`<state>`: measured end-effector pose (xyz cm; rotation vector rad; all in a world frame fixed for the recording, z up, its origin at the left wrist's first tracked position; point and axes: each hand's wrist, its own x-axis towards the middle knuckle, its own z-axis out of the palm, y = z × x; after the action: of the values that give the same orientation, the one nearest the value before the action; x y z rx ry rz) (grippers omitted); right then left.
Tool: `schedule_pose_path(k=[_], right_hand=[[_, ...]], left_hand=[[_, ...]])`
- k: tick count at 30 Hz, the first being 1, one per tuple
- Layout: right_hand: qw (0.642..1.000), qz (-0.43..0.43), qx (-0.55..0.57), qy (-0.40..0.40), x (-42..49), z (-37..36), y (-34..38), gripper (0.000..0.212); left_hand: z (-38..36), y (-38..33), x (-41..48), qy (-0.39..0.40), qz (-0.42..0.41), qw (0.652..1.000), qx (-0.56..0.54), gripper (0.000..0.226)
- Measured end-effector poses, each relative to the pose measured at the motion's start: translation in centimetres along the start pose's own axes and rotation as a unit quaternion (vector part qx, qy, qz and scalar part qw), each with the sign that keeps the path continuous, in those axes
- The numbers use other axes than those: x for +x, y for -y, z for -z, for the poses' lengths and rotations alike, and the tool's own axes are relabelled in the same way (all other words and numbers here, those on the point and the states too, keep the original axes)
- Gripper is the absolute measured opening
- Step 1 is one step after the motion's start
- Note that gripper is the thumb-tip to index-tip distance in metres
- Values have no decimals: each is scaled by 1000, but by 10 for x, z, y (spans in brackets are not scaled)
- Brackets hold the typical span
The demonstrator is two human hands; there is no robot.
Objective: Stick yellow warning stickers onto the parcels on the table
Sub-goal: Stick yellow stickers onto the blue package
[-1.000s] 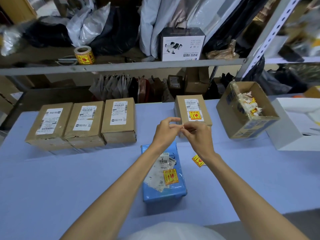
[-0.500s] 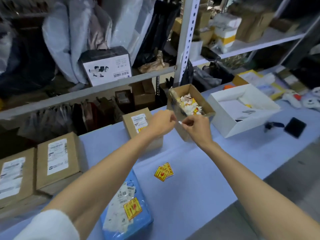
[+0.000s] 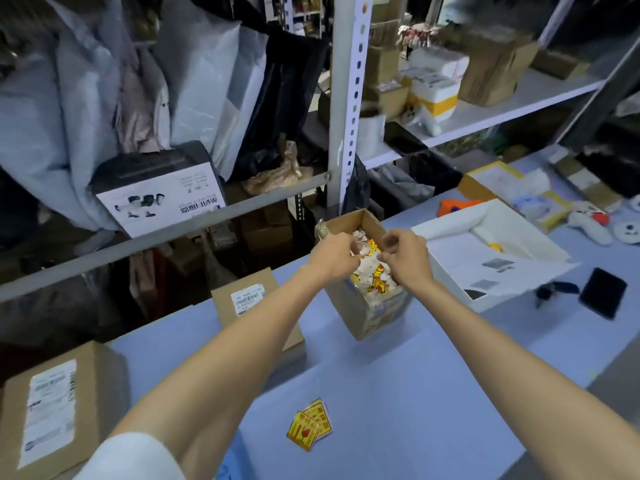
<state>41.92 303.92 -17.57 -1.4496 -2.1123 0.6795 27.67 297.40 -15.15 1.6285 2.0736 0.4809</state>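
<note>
Both my hands hover over an open cardboard scrap box filled with white backing paper and yellow sticker bits. My left hand has its fingers curled shut at the box's left rim. My right hand pinches what looks like a small white backing scrap over the box. Two loose yellow warning stickers lie overlapping on the blue table near me. A brown parcel with a white label sits partly behind my left forearm. Another labelled brown parcel is at the far left.
An open white box stands just right of the scrap box, with a black phone and keys beyond it. A grey shelf post and crowded shelves rise behind the table. Soft toys lie far right.
My view has swung right and both hands have moved from above the blue parcel to over the scrap box. The blue parcel has slipped almost out of view at the bottom.
</note>
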Motion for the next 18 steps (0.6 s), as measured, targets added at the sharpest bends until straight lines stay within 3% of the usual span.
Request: schedule_pose_path(k=[10, 18], right_hand=[[996, 59, 4, 65, -19, -31, 22, 13], [968, 134, -6, 213, -110, -80, 78, 10]], left_hand=[[-2, 44, -36, -26, 61, 996, -55, 23], [-14, 107, -154, -83, 197, 960, -179, 20]])
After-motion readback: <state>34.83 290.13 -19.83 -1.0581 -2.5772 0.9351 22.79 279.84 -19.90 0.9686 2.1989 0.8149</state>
